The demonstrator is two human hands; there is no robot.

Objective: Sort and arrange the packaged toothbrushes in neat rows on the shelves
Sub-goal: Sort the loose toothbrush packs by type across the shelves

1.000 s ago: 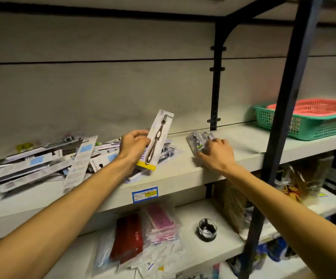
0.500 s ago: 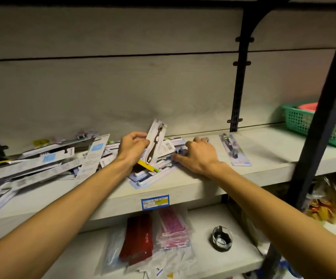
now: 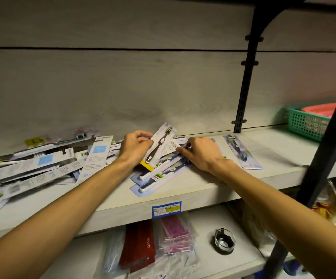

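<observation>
The left hand [image 3: 136,147] has its fingers curled round a white-carded toothbrush pack [image 3: 159,147] with a dark brush, holding it tilted up above the heap of packs [image 3: 48,166] strewn across the shelf [image 3: 203,190]. The right hand [image 3: 201,153] lies palm down on the packs just beside it, its fingertips pinching the edge of 1 blue-backed pack [image 3: 163,174] in the pile. Further right, 1 pack [image 3: 242,152] lies flat by itself. A green basket [image 3: 308,123] sits at the shelf's far right.
</observation>
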